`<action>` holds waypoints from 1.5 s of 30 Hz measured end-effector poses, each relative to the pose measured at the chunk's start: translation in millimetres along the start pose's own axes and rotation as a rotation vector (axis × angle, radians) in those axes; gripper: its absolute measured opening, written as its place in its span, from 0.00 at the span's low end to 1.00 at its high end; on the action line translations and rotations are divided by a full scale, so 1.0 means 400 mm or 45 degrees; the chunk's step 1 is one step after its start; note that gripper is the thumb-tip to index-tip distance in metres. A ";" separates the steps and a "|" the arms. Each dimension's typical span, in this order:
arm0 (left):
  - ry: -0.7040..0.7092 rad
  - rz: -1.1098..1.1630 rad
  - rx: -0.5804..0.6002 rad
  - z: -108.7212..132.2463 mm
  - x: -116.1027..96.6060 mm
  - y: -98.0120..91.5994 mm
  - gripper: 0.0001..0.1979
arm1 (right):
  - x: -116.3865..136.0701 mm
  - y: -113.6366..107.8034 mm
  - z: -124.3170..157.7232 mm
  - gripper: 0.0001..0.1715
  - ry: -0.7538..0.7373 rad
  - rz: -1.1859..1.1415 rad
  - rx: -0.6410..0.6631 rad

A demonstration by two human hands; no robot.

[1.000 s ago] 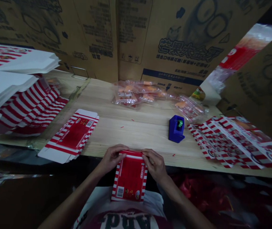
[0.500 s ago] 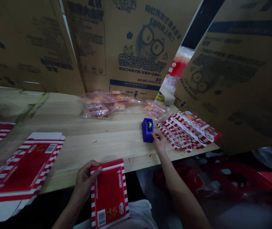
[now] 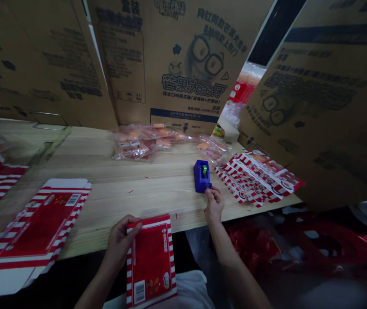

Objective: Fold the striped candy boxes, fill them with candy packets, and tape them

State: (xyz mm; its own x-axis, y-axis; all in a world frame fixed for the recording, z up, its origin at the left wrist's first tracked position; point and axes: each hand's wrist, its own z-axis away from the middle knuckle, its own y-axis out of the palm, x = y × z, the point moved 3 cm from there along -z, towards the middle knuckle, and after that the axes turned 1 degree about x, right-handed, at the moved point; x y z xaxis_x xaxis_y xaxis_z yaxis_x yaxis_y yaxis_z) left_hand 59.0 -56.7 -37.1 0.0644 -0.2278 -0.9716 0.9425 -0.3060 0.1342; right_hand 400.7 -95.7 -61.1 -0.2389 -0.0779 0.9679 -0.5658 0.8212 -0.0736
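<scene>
The left hand (image 3: 119, 245) pinches a flat red-and-white striped cardboard carton (image 3: 151, 262) over the worktop's near edge. The narrowly curled right hand (image 3: 214, 206) sits at a blue plastic tape dispenser (image 3: 201, 176), perhaps touching; the view hardly settles it.

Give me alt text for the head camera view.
A person's left hand holds a red-and-white striped carton at the edge of a wooden table, while the right hand is at a blue tape dispenser. A left stack of flat cartons and a right stack lie on the table, with clear bags of orange packets and printed cardboard boxes behind.
</scene>
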 end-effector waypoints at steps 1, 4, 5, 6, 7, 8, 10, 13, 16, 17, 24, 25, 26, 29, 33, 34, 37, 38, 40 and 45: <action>0.010 -0.008 0.018 -0.002 -0.001 0.004 0.12 | -0.005 -0.005 0.006 0.17 0.017 0.024 -0.060; 0.087 -0.048 0.068 -0.005 -0.018 0.021 0.10 | -0.018 -0.018 0.009 0.16 0.054 0.085 -0.151; 0.109 -0.062 0.085 -0.005 -0.025 0.028 0.10 | -0.021 -0.022 0.009 0.16 0.063 0.096 -0.146; 0.124 -0.074 0.099 -0.004 -0.031 0.035 0.10 | -0.021 -0.026 0.010 0.16 0.073 0.103 -0.131; 0.135 -0.083 0.105 -0.003 -0.036 0.040 0.10 | -0.019 -0.029 0.014 0.17 0.088 0.105 -0.105; 0.145 -0.093 0.107 -0.002 -0.040 0.044 0.10 | -0.012 -0.031 0.019 0.17 0.105 0.102 -0.070; 0.170 -0.114 0.106 0.000 -0.044 0.050 0.11 | 0.022 -0.026 0.031 0.19 0.147 0.078 0.041; 0.166 -0.108 0.134 0.000 -0.038 0.058 0.11 | 0.129 0.034 0.041 0.19 0.129 0.066 0.634; 0.094 -0.047 0.170 -0.001 -0.030 0.073 0.12 | 0.263 0.147 0.065 0.19 -0.077 0.166 1.622; 0.080 -0.039 0.177 -0.001 -0.030 0.079 0.12 | 0.299 0.183 0.074 0.18 -0.159 0.201 1.876; 0.127 -0.049 0.194 0.010 -0.050 0.085 0.12 | 0.361 0.337 0.146 0.21 -0.669 0.719 2.332; 0.130 -0.053 0.177 0.012 -0.052 0.080 0.12 | 0.359 0.344 0.148 0.21 -0.692 0.747 2.283; 0.135 -0.062 0.160 0.015 -0.054 0.075 0.12 | 0.358 0.349 0.146 0.21 -0.676 0.745 2.231; 0.168 -0.090 0.142 0.024 -0.059 0.067 0.12 | 0.338 0.354 0.128 0.23 -0.401 0.656 2.136; 0.201 -0.049 0.187 0.035 -0.066 0.076 0.11 | 0.266 0.332 0.155 0.31 0.400 0.388 2.526; 0.197 -0.028 0.209 0.039 -0.070 0.081 0.11 | 0.251 0.321 0.170 0.31 0.622 0.259 2.601; 0.205 -0.003 0.285 0.060 -0.116 0.094 0.11 | 0.239 0.293 0.193 0.33 1.006 -0.090 2.512; 0.250 -0.039 0.283 0.072 -0.147 0.095 0.12 | 0.247 0.285 0.189 0.32 1.017 -0.158 2.435; 0.445 -0.212 0.183 0.103 -0.232 0.089 0.12 | 0.280 0.272 0.160 0.29 0.911 -0.261 2.255; 1.231 -0.800 -0.289 0.182 -0.412 0.096 0.21 | 0.347 0.219 0.035 0.26 0.535 -0.476 1.492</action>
State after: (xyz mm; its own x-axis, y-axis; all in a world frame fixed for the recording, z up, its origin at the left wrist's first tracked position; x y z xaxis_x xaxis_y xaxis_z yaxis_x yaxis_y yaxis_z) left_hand 60.7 -98.0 142.6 -0.3031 0.7309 -0.6115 0.9278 0.0798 -0.3645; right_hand 306.9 -42.6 63.5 0.2257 0.1641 0.9603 -0.9437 -0.2078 0.2573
